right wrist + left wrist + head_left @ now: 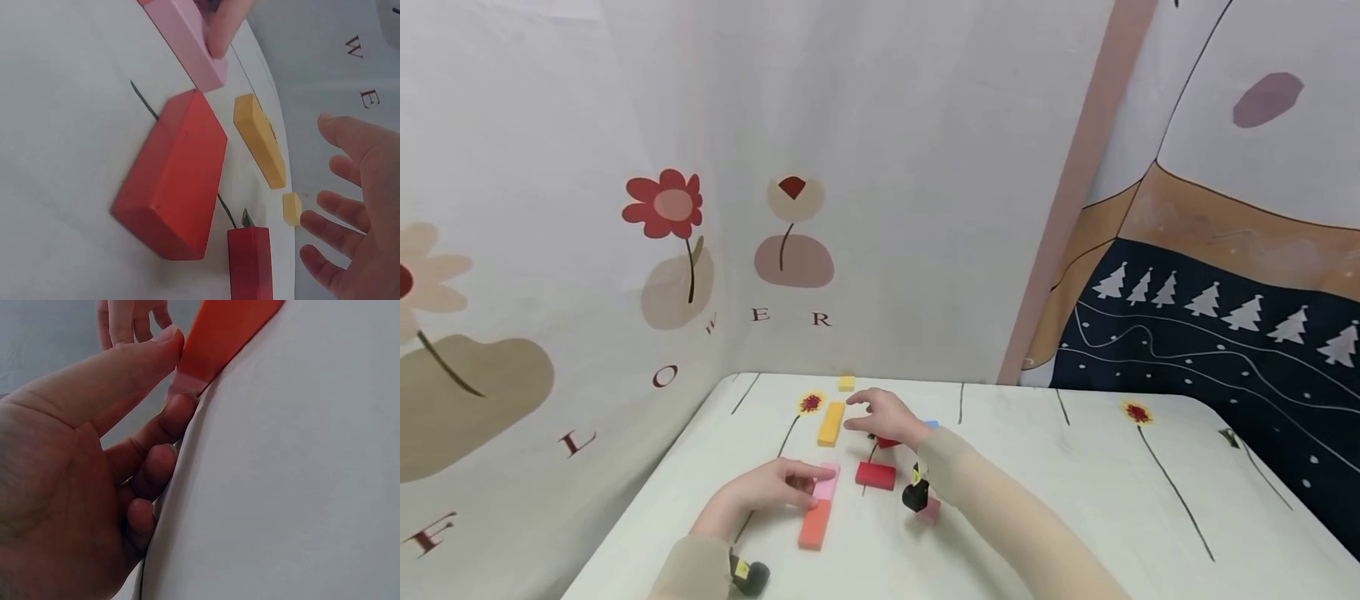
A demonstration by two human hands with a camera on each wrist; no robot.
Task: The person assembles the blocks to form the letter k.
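On the white cloth, a pink block (824, 490) lies end to end with an orange block (815, 526). My left hand (767, 490) holds the pink block between thumb and index finger, the thumb close to where the two blocks meet. Its other fingers curl loosely against the cloth in the left wrist view. My right hand (886, 417) hovers just right of a long yellow block (831, 424), fingers spread and nothing in them. Between the hands a red block (876, 476) lies flat, seen large in the right wrist view.
A small yellow block (846, 383) sits at the table's back edge. Partly behind the right wrist and forearm are a darker red block (887, 442), a blue block (932, 424) and a pinkish block (929, 511). Printed curtains (910, 208) hang behind the table.
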